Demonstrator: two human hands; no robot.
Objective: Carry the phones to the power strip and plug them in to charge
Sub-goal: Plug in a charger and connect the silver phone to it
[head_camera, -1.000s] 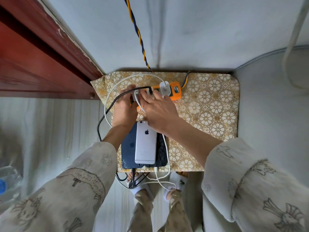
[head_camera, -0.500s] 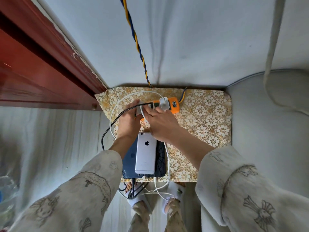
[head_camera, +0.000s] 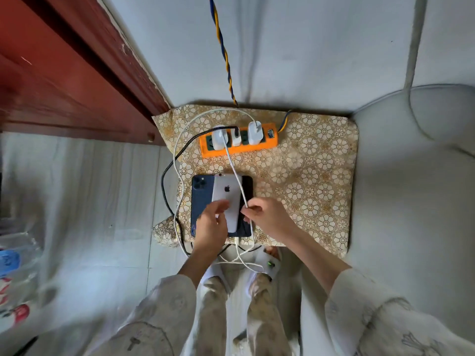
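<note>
Three phones stacked flat on floral-patterned cloth — silver atop navy and black. Three white chargers in orange power strip. Right hand pinching white cable; left hand loosely spread over silver one.

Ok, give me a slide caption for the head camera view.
Right hand pinches a white cable over stacked phones near the orange power strip.

An Apple logo shows on the back of the silver phone; no other text or label is readable.
</note>
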